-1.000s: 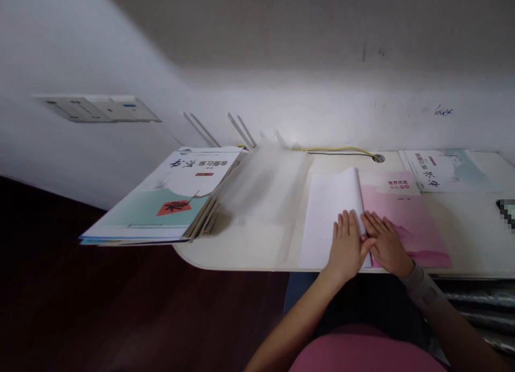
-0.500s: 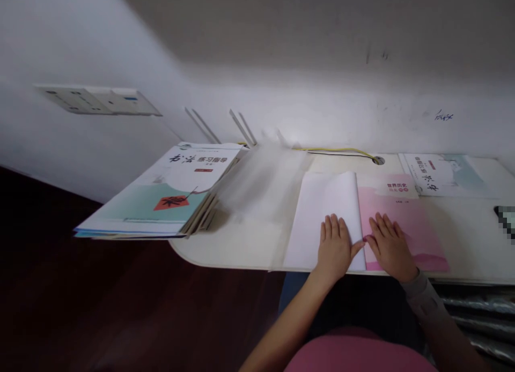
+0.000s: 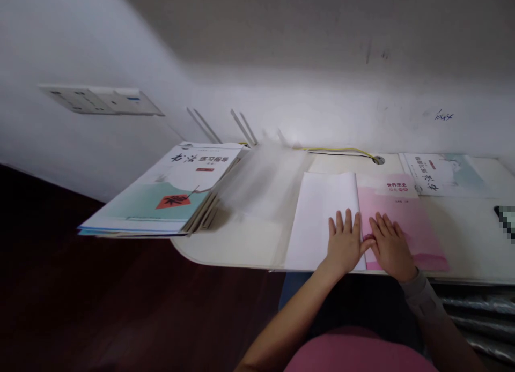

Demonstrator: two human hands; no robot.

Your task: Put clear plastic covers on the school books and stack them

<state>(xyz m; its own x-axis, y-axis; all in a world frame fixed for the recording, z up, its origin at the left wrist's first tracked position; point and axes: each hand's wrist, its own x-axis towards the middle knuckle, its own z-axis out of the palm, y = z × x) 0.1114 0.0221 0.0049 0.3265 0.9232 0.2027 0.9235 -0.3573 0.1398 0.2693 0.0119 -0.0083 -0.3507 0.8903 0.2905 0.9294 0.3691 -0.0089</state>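
A pink-covered book [image 3: 418, 222] lies at the front edge of the white table, with a blank white page or flap [image 3: 309, 216] spread out on its left side. My left hand [image 3: 345, 242] rests flat on the white sheet close to the fold, fingers spread. On the pink cover lies my right hand [image 3: 392, 246], palm down with its fingers stretched out. The left thumb reaches over the fold and meets the right hand near its thumb. Beneath the white sheet and to its left, a translucent plastic sheet [image 3: 269, 184] covers part of the table.
A stack of books [image 3: 161, 195] sits on the table's left end, some overhanging. Another book [image 3: 446, 173] lies at the back right, near a cable hole [image 3: 378, 160] with a yellow cable [image 3: 333, 149]. A dark-edged device [image 3: 502, 219], partly pixelated, is at the right edge.
My left hand has slid a little to the right across the white sheet, nearer the fold and my right hand. The right hand stays about where it was.
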